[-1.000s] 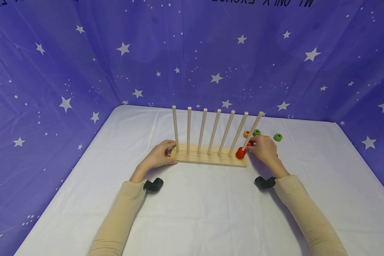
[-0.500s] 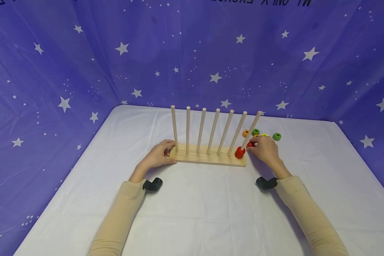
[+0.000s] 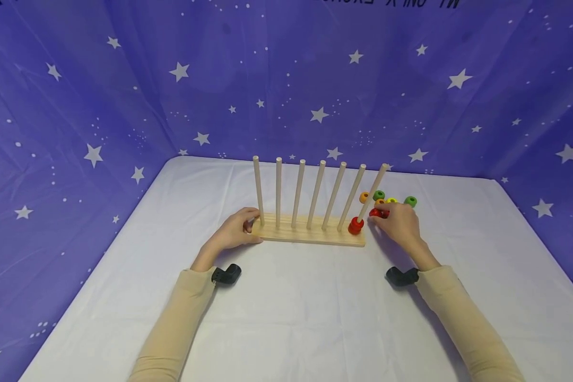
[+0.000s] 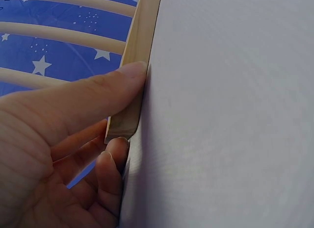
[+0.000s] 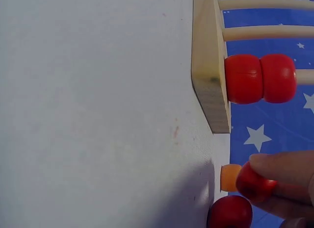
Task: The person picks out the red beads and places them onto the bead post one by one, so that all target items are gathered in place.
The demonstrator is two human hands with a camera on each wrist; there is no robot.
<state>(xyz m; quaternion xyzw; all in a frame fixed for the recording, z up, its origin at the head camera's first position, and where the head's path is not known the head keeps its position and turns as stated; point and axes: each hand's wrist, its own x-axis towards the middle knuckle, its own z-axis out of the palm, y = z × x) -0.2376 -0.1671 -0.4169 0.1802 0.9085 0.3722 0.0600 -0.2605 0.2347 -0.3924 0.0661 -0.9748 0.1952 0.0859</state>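
Note:
A wooden rack has a flat base (image 3: 305, 238) and a row of several upright pegs. Two red beads (image 3: 356, 225) are stacked at the bottom of its rightmost peg; the right wrist view shows these stacked beads (image 5: 260, 79) against the base. My left hand (image 3: 234, 231) grips the base's left end, its thumb (image 4: 108, 90) along the front edge and fingers at the end. Just right of the rack, my right hand (image 3: 399, 225) pinches a red bead (image 5: 255, 183) between thumb and fingers. Another red bead (image 5: 229, 213) lies close beside it, partly covered in the head view.
Behind the right hand lie loose beads: orange (image 3: 364, 197), green (image 3: 379, 195), yellow (image 3: 391, 201) and a second green bead (image 3: 410, 201). A white cloth (image 3: 296, 313) covers the table. A star-patterned blue backdrop (image 3: 277, 79) stands behind and at the sides.
My right hand has shifted slightly right and towards me, uncovering more of the red, orange and yellow beads. The left hand keeps its grip on the rack, and the whole head view has drifted slightly.

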